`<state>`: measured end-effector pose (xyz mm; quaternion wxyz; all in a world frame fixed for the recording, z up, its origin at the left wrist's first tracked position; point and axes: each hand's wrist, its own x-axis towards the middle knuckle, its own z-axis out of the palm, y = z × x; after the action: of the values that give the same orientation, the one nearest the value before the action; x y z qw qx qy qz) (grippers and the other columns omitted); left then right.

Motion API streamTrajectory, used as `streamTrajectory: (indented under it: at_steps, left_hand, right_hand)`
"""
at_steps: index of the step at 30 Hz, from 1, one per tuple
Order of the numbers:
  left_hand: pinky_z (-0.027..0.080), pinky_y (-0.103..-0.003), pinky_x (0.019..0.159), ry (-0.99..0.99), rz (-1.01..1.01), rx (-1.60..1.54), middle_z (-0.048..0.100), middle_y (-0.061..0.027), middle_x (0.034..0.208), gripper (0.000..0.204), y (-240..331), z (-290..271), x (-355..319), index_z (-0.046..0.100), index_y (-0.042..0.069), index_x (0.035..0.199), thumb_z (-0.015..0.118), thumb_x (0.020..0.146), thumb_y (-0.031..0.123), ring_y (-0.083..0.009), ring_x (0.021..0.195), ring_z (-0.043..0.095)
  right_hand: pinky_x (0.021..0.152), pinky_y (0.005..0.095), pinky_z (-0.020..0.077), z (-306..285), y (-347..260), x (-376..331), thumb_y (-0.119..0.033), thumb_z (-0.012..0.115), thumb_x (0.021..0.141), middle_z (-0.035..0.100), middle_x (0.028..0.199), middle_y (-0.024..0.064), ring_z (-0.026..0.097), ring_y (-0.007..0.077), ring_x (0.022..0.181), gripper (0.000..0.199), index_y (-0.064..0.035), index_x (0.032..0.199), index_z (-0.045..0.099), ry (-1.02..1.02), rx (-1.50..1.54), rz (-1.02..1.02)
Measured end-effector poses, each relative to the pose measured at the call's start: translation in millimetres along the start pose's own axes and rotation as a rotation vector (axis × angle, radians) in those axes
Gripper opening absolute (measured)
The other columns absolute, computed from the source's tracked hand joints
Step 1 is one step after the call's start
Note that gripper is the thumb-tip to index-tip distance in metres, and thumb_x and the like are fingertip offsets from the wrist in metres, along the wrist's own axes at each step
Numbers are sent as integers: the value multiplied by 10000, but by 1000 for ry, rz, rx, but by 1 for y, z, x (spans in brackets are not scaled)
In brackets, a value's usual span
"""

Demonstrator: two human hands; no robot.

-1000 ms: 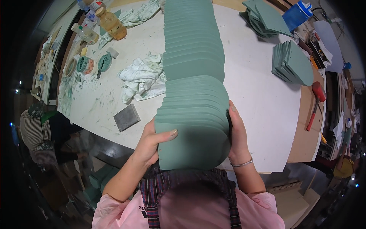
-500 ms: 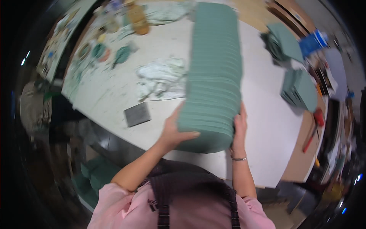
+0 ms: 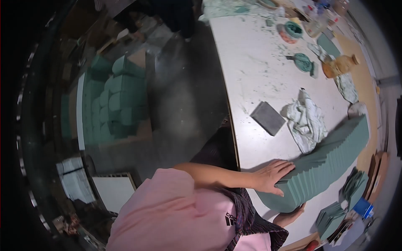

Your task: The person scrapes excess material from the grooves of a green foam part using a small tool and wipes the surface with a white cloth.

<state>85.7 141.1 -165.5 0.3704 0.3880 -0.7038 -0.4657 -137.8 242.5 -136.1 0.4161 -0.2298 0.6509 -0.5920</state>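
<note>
A long row of thin grey-green panels with rounded ends (image 3: pixel 322 169), stacked face to face, lies slantwise on the white worktable (image 3: pixel 251 62). Its near end is between my two hands. My left hand (image 3: pixel 274 176) grips the near end from the left, thumb over the end panel and fingers stretched along the side. On the other side, my right hand (image 3: pixel 290 216) cups the lower edge, its fingers partly hidden under the panels. Left of the row are a crumpled stained white cloth (image 3: pixel 305 121) and a dark grey square block (image 3: pixel 268 118).
Smaller green panel stacks (image 3: pixel 331 219) lie right of the row, near a blue container (image 3: pixel 362 208). An amber bottle (image 3: pixel 341 66), a green-smeared tub (image 3: pixel 290 32) and a green-coated tool (image 3: pixel 302 62) lie farther back. Left, across the floor, green pieces fill a pallet (image 3: pixel 81 113).
My view has swung left, bringing the floor and pallet into sight. The panel row now appears lower right and slanted. Both hands still hold its near end.
</note>
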Motion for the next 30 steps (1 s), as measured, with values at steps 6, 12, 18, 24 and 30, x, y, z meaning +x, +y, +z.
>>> streamTrajectory:
  at_steps: [6,12,18,24,30]
  left_hand:
    - [251,-521,1192,89,96,-17,375,-240,1512,975,2,-14,9,335,-34,1502,796,765,410,-406,1413,347]
    - [163,-663,1169,270,129,521,271,-249,1566,758,-21,-66,105,451,43,1450,759,793,261,-431,1447,248]
    - [208,-686,1141,0,-63,705,266,-232,1592,678,-38,-64,143,486,130,1449,712,855,365,-436,1457,275]
    - [348,-544,997,264,188,723,620,-134,1074,144,-58,-43,157,714,129,905,658,786,189,-339,1147,511]
    - [125,-703,1170,189,95,659,466,-286,1383,501,-11,-54,146,637,-43,1199,692,768,205,-451,1382,331]
  right_hand:
    - [1153,453,301,10,7,-24,-530,593,957,353,1545,182,370,329,1403,856,-7,1553,267,-131,-148,-101]
    - [1121,412,299,25,3,-33,-439,683,945,443,1450,172,427,286,1301,801,16,1504,335,38,-319,-137]
    - [1137,386,290,19,-3,-39,-315,677,964,403,1497,182,418,280,1323,773,43,1527,286,33,-349,-71]
    - [1056,455,427,-62,48,21,-195,765,884,459,1455,189,481,329,1273,818,35,1520,305,-63,-544,-149]
    - [1067,456,415,5,41,-1,-186,769,874,454,1460,190,477,327,1280,834,32,1524,295,-181,-551,-101]
